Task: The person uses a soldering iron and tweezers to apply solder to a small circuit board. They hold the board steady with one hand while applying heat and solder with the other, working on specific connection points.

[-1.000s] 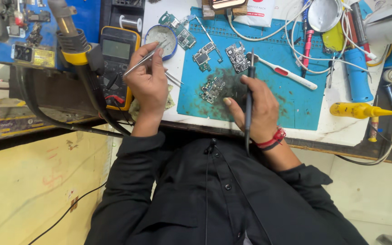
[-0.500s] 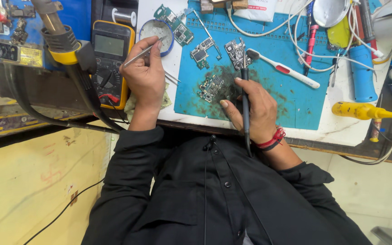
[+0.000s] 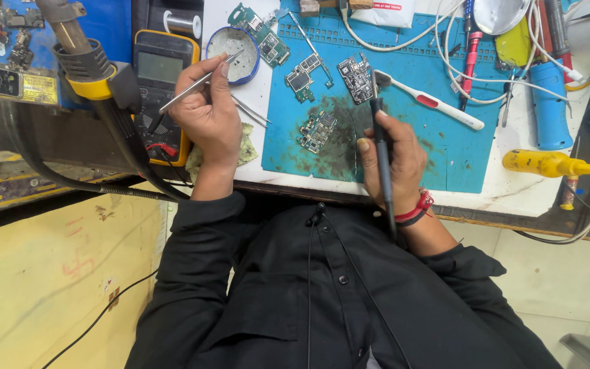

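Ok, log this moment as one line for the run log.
left hand: holds tweezers over round tin | right hand: holds soldering iron, tip at circuit board | surface: blue mat

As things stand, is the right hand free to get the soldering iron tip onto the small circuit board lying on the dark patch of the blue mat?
Probably yes. The right hand holds the soldering iron beside the small circuit board, with only bare blue mat between them.

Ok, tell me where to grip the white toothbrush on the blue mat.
Probably grip the white toothbrush at its red-marked mid-handle, coming from above: it lies flat and slanted on the blue mat, with its bristle end against a circuit board.
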A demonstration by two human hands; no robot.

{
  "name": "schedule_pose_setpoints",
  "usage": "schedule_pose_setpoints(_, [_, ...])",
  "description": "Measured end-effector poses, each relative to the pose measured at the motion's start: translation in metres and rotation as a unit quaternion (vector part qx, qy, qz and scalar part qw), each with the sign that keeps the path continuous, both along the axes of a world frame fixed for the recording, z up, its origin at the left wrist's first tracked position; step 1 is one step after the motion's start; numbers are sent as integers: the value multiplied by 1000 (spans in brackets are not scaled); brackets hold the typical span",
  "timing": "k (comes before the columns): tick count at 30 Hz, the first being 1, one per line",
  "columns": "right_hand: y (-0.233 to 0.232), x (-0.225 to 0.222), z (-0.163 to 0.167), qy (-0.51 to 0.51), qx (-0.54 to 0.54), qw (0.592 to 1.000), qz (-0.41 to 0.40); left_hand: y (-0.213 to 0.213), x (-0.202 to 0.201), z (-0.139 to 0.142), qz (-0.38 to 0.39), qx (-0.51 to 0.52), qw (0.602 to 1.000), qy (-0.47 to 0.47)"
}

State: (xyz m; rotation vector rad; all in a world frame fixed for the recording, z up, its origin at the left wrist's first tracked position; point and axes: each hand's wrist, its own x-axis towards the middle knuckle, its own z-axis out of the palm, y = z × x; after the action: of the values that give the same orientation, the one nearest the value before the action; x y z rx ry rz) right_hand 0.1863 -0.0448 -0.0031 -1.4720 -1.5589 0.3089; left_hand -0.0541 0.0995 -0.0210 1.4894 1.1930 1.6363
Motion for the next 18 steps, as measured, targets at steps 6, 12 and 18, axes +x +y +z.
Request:
schedule_pose_setpoints(6, [-6, 4, -2, 50, -34, 997, -54, -12, 2, 6, -30, 3, 999, -37])
schedule_pose_setpoints(12, [-14, 2, 2, 185, -60, 981, 16, -55, 17, 10, -109, -60, 990, -70])
schedule_pose_setpoints(18, [-19, -2, 7, 89, -44, 995, 29, -89, 34, 7, -183, -84, 979, -28])
